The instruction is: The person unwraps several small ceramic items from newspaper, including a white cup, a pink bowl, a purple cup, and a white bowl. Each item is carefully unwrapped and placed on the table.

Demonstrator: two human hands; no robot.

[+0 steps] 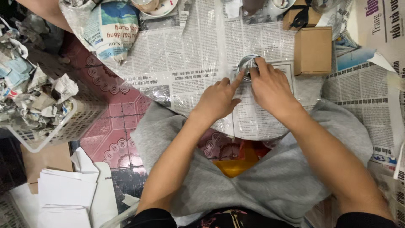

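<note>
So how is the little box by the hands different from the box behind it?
The near box is plain and fully in view; the far box has a black ribbon and is cut off by the picture's edge. The near box sits closer to the right hand. Both are brown cardboard, on newspaper.

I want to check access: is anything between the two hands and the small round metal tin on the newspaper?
Nothing visible: the left hand and the right hand both already touch the small round metal tin.

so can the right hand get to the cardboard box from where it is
Probably yes. The right hand rests on the small glass jar, and the cardboard box stands just beyond it, with only bare newspaper between.
</note>
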